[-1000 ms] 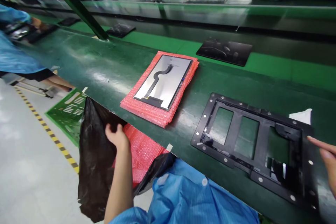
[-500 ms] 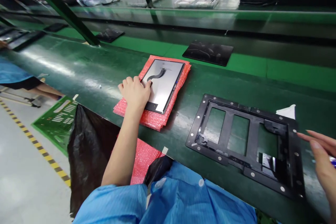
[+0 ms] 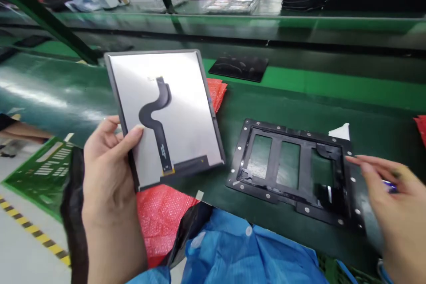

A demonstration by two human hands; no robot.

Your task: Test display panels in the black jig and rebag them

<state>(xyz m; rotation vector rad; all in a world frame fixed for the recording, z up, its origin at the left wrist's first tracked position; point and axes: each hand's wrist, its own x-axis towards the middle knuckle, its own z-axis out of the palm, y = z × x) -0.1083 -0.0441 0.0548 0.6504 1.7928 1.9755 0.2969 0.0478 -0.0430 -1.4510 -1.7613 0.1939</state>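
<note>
My left hand (image 3: pixel 111 159) grips a display panel (image 3: pixel 179 120) by its lower left edge, thumb on the silvery back. The panel is raised and tilted over the bench, with a black S-shaped flex cable (image 3: pixel 155 117) on its back. My right hand (image 3: pixel 392 195) is at the right side of a black frame fixture (image 3: pixel 273 159), fingers stretched out and fingertips at its rim. This fixture lies flat, has rectangular openings and bears several round metal dots. Beside the right palm shows a small purple-blue shiny thing, partly hidden.
Red bubble wrap (image 3: pixel 218 93) lies behind the raised panel; more red bubble wrap (image 3: pixel 159 217) is below the bench edge. A dark glossy panel (image 3: pixel 239 67) rests on the green strip behind. White scrap (image 3: pixel 340 132) touches the fixture's far side. Another person's arm (image 3: pixel 29 132) shows at left.
My left hand has lifted the display panel off the red bubble wrap and brought it up towards me. The right hand's fingertips stay at the fixture's rim. The view has shifted right.
</note>
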